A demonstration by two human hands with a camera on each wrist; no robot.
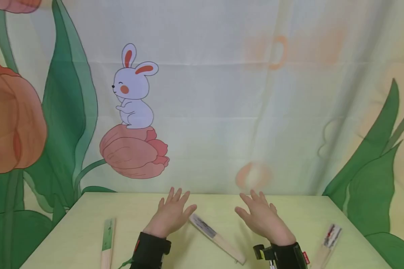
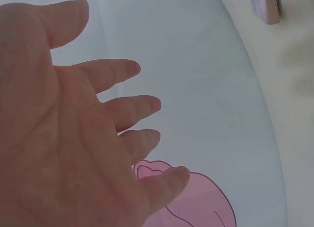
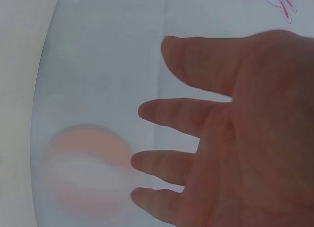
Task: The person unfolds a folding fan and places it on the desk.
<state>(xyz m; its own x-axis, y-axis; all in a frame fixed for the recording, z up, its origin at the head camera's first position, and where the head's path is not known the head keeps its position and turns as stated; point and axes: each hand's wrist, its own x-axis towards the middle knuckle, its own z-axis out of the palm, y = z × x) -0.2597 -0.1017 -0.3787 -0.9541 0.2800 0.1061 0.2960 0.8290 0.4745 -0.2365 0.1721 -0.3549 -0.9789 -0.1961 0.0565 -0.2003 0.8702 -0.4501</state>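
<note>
Both hands are held up over the table with fingers spread and nothing in them. The left hand (image 1: pixel 168 215) is nearest the upper end of a closed folding fan (image 1: pixel 222 242) with a grey patterned leaf and pale wooden ribs, lying slantwise between the hands. To the other side of that fan is the right hand (image 1: pixel 264 220), palm turned away from the head camera. A second closed fan (image 1: pixel 108 239), green at its top, lies left of the left hand. Right of the right wrist lies a third fan (image 1: pixel 330 239) with red and black marks. The wrist views show bare palms.
The pale yellow table (image 1: pixel 188 257) ends at a hanging cloth backdrop (image 1: pixel 205 112) printed with tulips, leaves and a white rabbit. Each forearm wears a black wrist band, the left one (image 1: pixel 149 250) and the right one (image 1: pixel 287 256).
</note>
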